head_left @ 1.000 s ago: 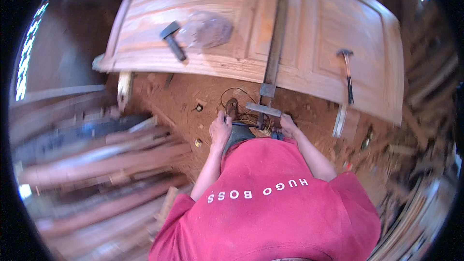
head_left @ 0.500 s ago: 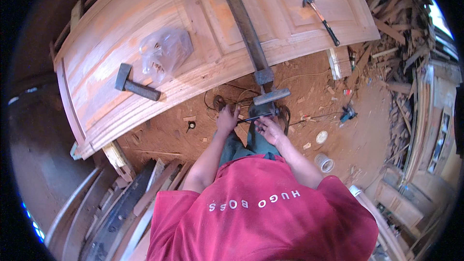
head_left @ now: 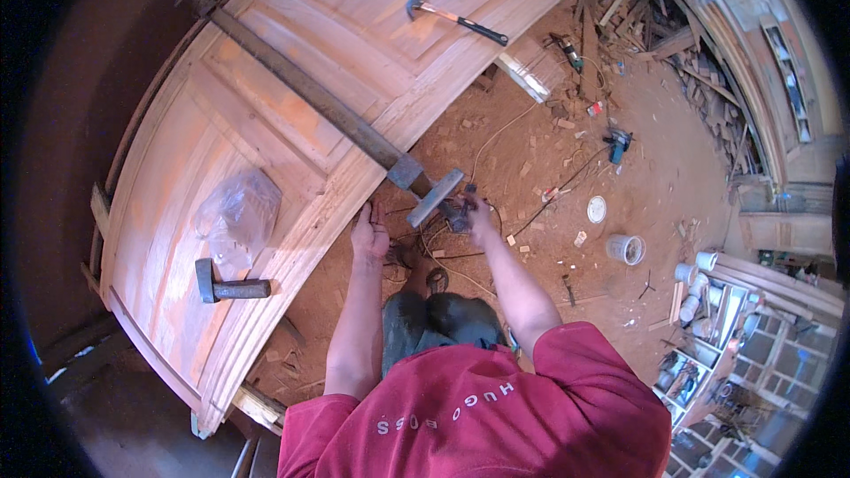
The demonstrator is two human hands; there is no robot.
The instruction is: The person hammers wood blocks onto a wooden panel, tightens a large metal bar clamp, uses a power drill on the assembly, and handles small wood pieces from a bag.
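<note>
A wooden panelled door (head_left: 292,137) lies raised off the ground, with a long metal bar clamp (head_left: 305,93) across it. The clamp's end, with a flat crosspiece (head_left: 435,198), juts past the near edge. My right hand (head_left: 479,219) is closed beside this end, around what looks like the dark clamp handle, partly hidden by the fingers. Under the door's near edge, my left hand (head_left: 370,235) is open, its fingers apart and holding nothing visible. On the door rest a claw hammer (head_left: 456,19), a short-handled sledgehammer (head_left: 232,289) and a clear plastic bag (head_left: 237,217).
Wood scraps and cords litter the brown dirt floor (head_left: 549,239). A blue power tool (head_left: 618,145), a white lid (head_left: 597,209) and a clear tub (head_left: 626,250) lie to the right. Scrap wood (head_left: 673,44) is heaped at the far right; a wooden support (head_left: 524,78) stands under the door.
My view has turned right, so the door appears swung to the left. My left hand has come off the dark rod and moved to the door's edge; my right hand stays by the clamp end.
</note>
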